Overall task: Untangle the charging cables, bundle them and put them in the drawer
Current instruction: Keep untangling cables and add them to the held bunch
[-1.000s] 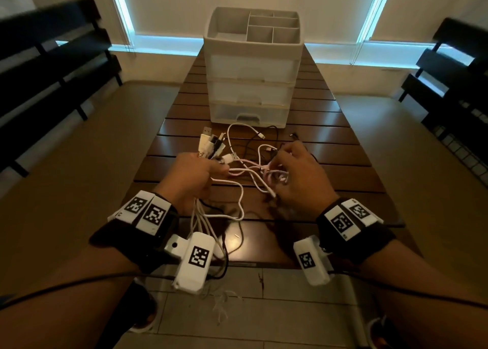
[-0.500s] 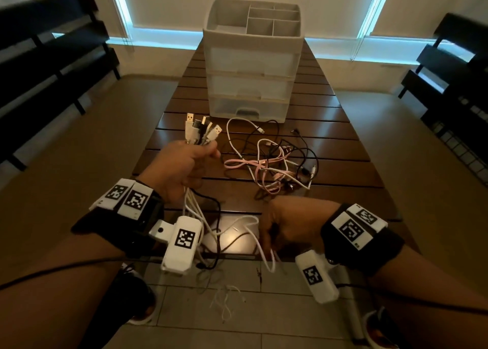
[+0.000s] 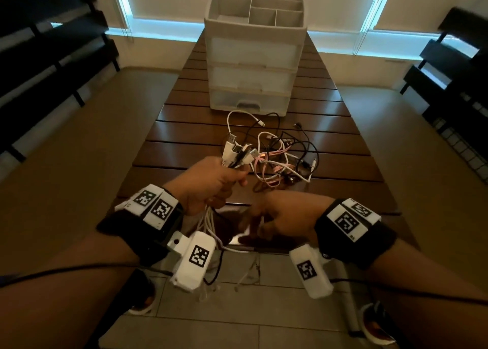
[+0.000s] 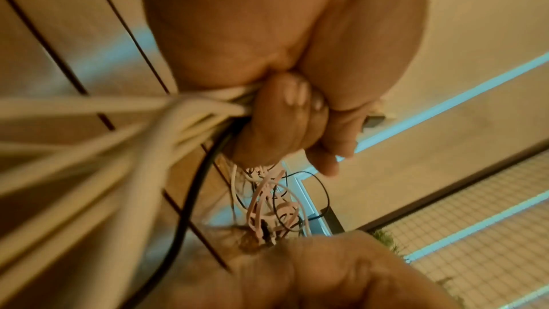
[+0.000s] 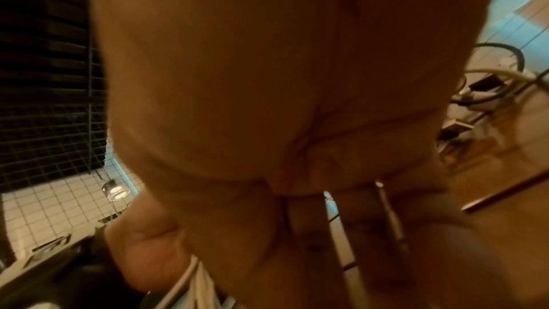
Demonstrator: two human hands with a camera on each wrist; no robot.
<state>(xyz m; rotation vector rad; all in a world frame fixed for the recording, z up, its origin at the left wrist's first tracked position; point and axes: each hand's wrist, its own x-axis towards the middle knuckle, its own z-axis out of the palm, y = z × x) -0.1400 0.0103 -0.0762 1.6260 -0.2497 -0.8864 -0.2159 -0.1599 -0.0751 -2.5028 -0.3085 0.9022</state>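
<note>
I am looking down a dark slatted wooden desk (image 3: 184,126) that runs away from me toward 12 o'clock, with tan bench seats on both sides, black slatted backrests at 9 and 3 o'clock, tiled floor under the near edge, and two blind-covered windows glowing blue at the sills.

At 12 o'clock stands one pale plastic drawer unit (image 3: 253,58): three drawers, all closed, with a divided tray on top.

The charging cables (image 3: 280,158) are in two groups. A loose tangle of white, pink and black cords lies on the desk in front of the bottom drawer, sprawled with no single axis. One gathered bunch (image 3: 237,151) sits in my left hand (image 3: 208,184); I count about five plug ends, though they overlap too much to be sure. The plugs fan up toward 12 to 1 o'clock, and the cords run back toward 6 o'clock, hanging off the near desk edge toward the floor. The left wrist view shows several white cords and one black.

Left grip: clenched around that bunch. My right hand (image 3: 280,221) is at the near desk edge, blurred; white cords pass between its fingers (image 5: 309,215) in the right wrist view, but I cannot tell whether that grip is closed on them.
</note>
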